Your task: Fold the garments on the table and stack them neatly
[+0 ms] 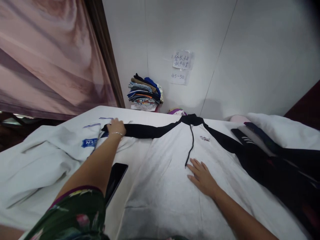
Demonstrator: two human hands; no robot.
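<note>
A white half-zip pullover (170, 176) with a black collar and black sleeves lies spread out, front up, its collar toward the wall. My left hand (116, 127) is closed over the far end of its left-side black sleeve (140, 131), and the cuff pokes out beyond the fingers. On the chest, just right of the lower end of the black zip (191, 145), my right hand (202, 176) rests with fingers spread, holding nothing. Small dark lettering (205, 138) marks the chest.
White garments, one with a blue label (89, 143), lie at left. A dark phone (116, 181) sits under my left forearm. Dark clothes (275, 166) and a white bundle (287, 130) lie right. Folded clothes (145, 91) are stacked by the wall, near paper signs (182, 60).
</note>
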